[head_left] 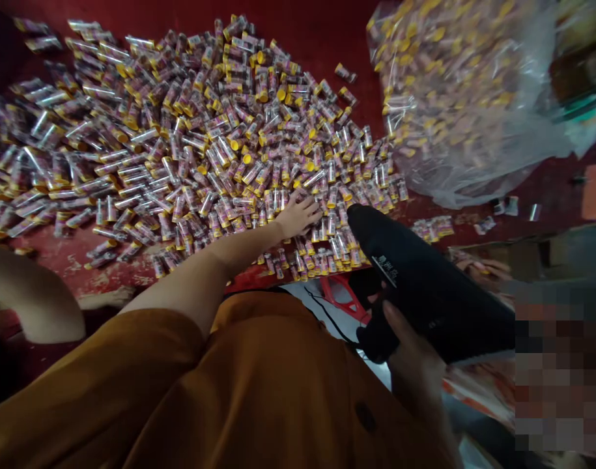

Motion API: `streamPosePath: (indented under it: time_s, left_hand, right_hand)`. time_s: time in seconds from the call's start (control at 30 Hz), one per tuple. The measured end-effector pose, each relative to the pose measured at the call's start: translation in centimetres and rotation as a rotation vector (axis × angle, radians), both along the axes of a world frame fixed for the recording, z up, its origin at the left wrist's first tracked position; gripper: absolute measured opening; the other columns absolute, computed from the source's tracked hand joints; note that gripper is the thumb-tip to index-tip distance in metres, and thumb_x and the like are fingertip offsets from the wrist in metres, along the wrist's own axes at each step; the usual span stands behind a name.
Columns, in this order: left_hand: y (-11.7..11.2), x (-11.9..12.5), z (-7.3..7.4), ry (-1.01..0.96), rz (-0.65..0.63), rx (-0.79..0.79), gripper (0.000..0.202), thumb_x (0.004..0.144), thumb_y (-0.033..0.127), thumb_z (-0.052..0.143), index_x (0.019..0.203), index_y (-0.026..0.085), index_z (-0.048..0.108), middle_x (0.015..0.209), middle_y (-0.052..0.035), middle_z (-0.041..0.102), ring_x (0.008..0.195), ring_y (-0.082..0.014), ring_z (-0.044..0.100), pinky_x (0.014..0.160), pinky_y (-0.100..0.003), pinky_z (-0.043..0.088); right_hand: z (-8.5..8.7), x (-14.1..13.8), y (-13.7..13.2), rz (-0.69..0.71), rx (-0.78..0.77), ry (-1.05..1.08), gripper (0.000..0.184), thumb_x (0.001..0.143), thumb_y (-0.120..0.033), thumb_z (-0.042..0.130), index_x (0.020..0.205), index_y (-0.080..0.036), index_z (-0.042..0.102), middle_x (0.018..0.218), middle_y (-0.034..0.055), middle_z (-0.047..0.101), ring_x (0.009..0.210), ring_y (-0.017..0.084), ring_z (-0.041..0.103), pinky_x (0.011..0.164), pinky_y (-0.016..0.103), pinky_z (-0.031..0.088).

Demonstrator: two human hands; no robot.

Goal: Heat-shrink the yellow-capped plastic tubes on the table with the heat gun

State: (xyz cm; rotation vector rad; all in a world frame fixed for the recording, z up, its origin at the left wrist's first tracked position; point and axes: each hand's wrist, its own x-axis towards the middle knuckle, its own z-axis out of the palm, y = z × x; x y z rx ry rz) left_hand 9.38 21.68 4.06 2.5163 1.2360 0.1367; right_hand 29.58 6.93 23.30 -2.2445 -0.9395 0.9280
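My left hand [298, 217] lies flat with fingers spread on a large heap of small clear-wrapped cylinders [219, 150] with yellow caps and pink labels. The heap is spread across a dark red floor [322, 39]. My right hand [412, 355] grips the handle of a black heat gun [425, 286]. Its nozzle end points up and left and sits just beside the heap's near edge, close to my left hand. An orange sleeve [107, 371] covers my upper arm.
A clear plastic bag [454, 111] packed with similar cylinders stands at upper right. A few loose cylinders [432, 228] lie beside it. A bare limb of another person [28, 293] is at left, and another person's hand [478, 267] is at right. A black cable [329, 318] runs below the gun.
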Motion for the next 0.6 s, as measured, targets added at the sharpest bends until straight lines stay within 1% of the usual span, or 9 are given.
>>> streamPosePath:
  time_s: [0.13,0.2,0.27,0.33,0.43,0.47,0.5,0.57,0.6]
  left_hand:
    - [2.1,-3.1,0.3,-0.050,0.124,0.005,0.038,0.088,0.029,0.052,0.124,0.018,0.059,0.127,-0.0119,0.061,0.122,-0.0276,0.051,0.118,-0.056,0.014]
    - [3.3,-5.2,0.3,-0.103,0.246,-0.034,0.031,0.090,0.031,0.049,0.113,0.018,0.065,0.116,-0.0089,0.065,0.118,-0.0254,0.053,0.119,-0.054,0.011]
    - [4.6,-7.2,0.3,-0.143,0.366,-0.069,0.027,0.090,0.028,0.045,0.100,0.019,0.068,0.112,-0.0066,0.067,0.120,-0.0240,0.052,0.120,-0.054,0.008]
    - [5.5,-8.9,0.5,-0.167,0.493,-0.071,0.028,0.089,0.026,0.042,0.097,0.020,0.068,0.121,-0.0068,0.064,0.128,-0.0229,0.047,0.121,-0.053,0.006]
    - [5.2,-9.7,1.0,-0.237,0.702,-0.009,0.032,0.090,0.027,0.040,0.109,0.020,0.065,0.141,-0.0074,0.051,0.139,-0.0245,0.036,0.121,-0.055,0.009]
    - [4.6,-9.3,1.1,-0.260,0.674,0.005,0.031,0.090,0.027,0.042,0.111,0.020,0.064,0.143,-0.0075,0.049,0.139,-0.0261,0.036,0.121,-0.057,0.010]
    - [3.9,-8.8,1.1,-0.273,0.576,0.010,0.030,0.089,0.026,0.045,0.112,0.020,0.064,0.144,-0.0072,0.049,0.138,-0.0274,0.037,0.120,-0.058,0.012]
    - [2.0,-7.3,1.1,-0.236,0.202,-0.034,0.027,0.088,0.026,0.052,0.110,0.021,0.065,0.141,-0.0062,0.053,0.135,-0.0278,0.043,0.120,-0.059,0.012]
    - [1.1,-6.5,1.0,-0.191,0.098,-0.049,0.028,0.089,0.026,0.051,0.113,0.022,0.065,0.143,-0.0055,0.052,0.136,-0.0267,0.042,0.120,-0.058,0.012]
  right_hand:
    - [0.4,-0.3,-0.6,-0.113,-0.070,0.008,0.074,0.056,-0.060,0.077,0.112,-0.012,0.067,0.123,0.0134,0.063,0.109,0.033,0.061,0.099,0.046,0.047]
    - [0.6,-0.3,-0.8,-0.112,-0.130,0.032,0.069,0.055,-0.062,0.077,0.105,-0.015,0.070,0.121,0.0119,0.065,0.111,0.033,0.060,0.101,0.045,0.046]
    - [0.6,-0.5,-0.9,-0.062,-0.191,0.064,0.056,0.057,-0.062,0.076,0.094,-0.019,0.073,0.118,0.0084,0.066,0.115,0.031,0.058,0.106,0.041,0.043]
    - [0.5,-0.7,-1.2,-0.027,-0.219,0.090,0.046,0.057,-0.062,0.076,0.083,-0.024,0.074,0.110,0.0049,0.070,0.112,0.029,0.060,0.106,0.038,0.043]
    - [0.1,-0.3,-2.2,-0.041,-0.219,0.131,0.040,0.052,-0.059,0.080,0.080,-0.030,0.076,0.098,0.0010,0.073,0.103,0.028,0.065,0.097,0.037,0.051]
    - [-0.2,0.0,-2.7,-0.018,-0.220,0.150,0.039,0.054,-0.058,0.080,0.082,-0.031,0.076,0.099,0.0001,0.073,0.103,0.027,0.065,0.097,0.037,0.052]
    - [-0.4,0.4,-3.1,0.021,-0.229,0.172,0.038,0.056,-0.057,0.079,0.084,-0.033,0.076,0.100,-0.0001,0.073,0.105,0.026,0.065,0.099,0.037,0.051]
    - [-1.2,0.9,-3.3,0.115,-0.234,0.189,0.036,0.066,-0.057,0.075,0.089,-0.030,0.075,0.105,0.0023,0.071,0.109,0.025,0.063,0.103,0.041,0.047]
    - [-1.8,0.9,-3.1,0.158,-0.223,0.193,0.037,0.072,-0.057,0.071,0.093,-0.027,0.073,0.107,0.0044,0.070,0.109,0.025,0.062,0.102,0.044,0.047]
